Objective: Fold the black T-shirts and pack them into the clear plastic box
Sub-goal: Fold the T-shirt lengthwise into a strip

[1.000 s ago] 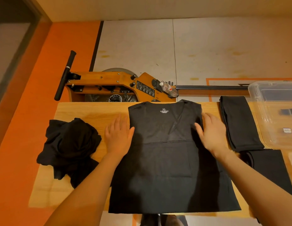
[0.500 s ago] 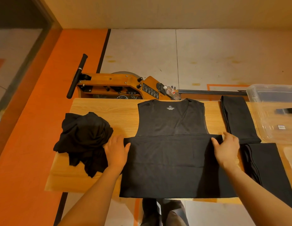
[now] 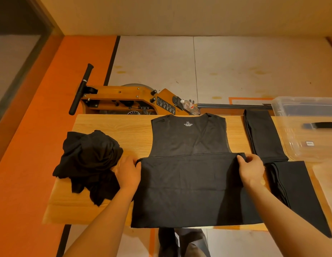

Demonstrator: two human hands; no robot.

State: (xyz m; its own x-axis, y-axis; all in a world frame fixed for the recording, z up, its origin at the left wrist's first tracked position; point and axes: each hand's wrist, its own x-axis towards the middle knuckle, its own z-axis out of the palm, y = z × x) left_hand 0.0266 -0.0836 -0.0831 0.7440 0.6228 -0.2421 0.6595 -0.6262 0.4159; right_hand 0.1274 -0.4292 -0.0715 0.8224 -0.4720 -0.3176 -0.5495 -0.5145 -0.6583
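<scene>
While each hand (image 3: 128, 170) (image 3: 251, 168) pinches the T-shirt (image 3: 189, 191) fold's ends, left fingertips stay hidden underneath

Both hands (image 3: 128, 171) (image 3: 251, 168) pinch the flat black T-shirt's (image 3: 189, 190) side edges.

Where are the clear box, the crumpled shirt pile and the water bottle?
Clear box (image 3: 284, 105): head view, on its far left rim corner.
Crumpled shirt pile (image 3: 89, 160): head view, on the middle of the heap.
Water bottle (image 3: 189, 106): head view, on its clear body.
</scene>
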